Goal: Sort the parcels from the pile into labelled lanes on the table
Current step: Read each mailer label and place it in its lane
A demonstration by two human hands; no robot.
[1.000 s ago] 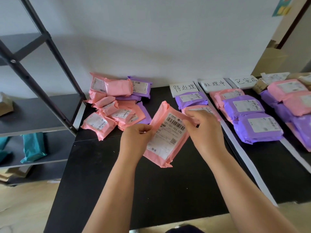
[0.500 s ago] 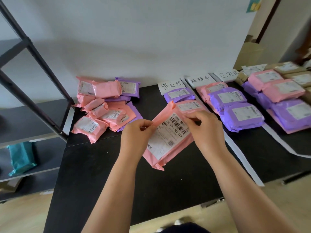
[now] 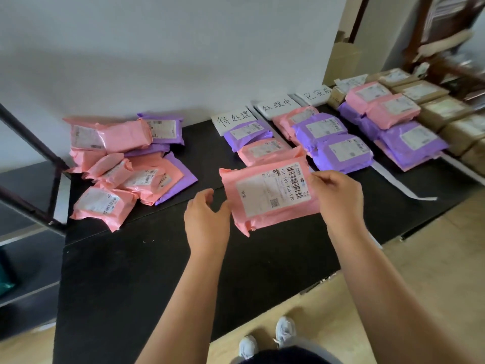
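Pink parcel (image 3: 267, 195) label up over table (image 3: 157, 271) centre, pinched at its 3 o'clock edge by right hand (image 3: 338, 198), left hand (image 3: 207, 222) relaxed, empty, just beside its 9 o'clock edge, pile (image 3: 123, 164) at 10 o'clock.

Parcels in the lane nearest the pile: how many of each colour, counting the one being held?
Purple: 1, the purple parcel
Pink: 2, the lying pink parcel and the held pink parcel in the right hand
Total: 3
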